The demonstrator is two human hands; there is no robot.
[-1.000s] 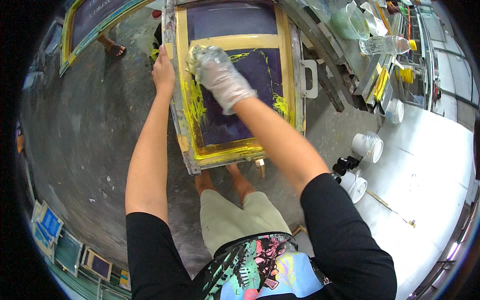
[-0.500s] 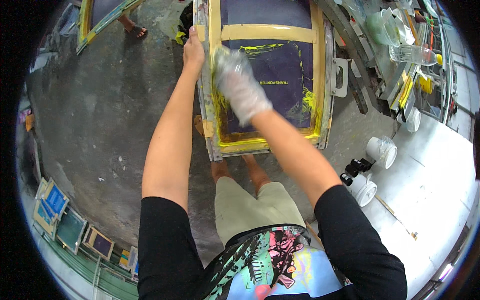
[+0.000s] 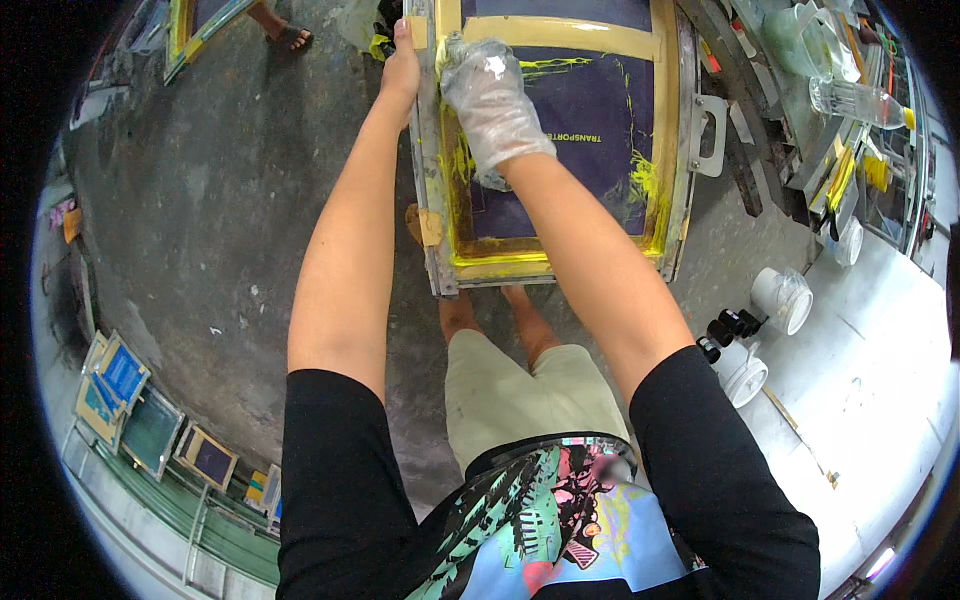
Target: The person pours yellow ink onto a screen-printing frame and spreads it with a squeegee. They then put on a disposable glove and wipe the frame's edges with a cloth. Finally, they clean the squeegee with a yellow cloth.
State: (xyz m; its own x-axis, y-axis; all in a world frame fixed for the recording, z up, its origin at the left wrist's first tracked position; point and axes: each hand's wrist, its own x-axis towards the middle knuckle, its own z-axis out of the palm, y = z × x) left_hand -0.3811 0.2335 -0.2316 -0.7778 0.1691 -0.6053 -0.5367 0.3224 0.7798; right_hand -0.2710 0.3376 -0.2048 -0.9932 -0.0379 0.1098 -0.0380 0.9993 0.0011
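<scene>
A screen printing frame (image 3: 427, 190) with a metal rim, a dark purple mesh (image 3: 600, 90) and tan tape strips (image 3: 560, 36) stands upright before me. Yellow ink streaks its mesh and lower inner edge. My left hand (image 3: 402, 72) grips the frame's left side rail, thumb up. Loose clear plastic wraps my right hand (image 3: 490, 98), which presses against the upper left inner edge of the frame. Its fingers look bunched together over something yellowish, mostly hidden by the crumpled plastic.
At the right, a bench holds a plastic jug (image 3: 795, 40), a clear bottle (image 3: 858, 103) and scrapers. White tubs (image 3: 783, 300) and small black bottles stand on a white surface at lower right. More frames (image 3: 150, 432) lean at lower left. Another person's foot (image 3: 290, 36) shows at upper left.
My right hand has moved up along the frame's left inner edge. My left hand keeps its hold on the rail. The whole view has shifted slightly.
</scene>
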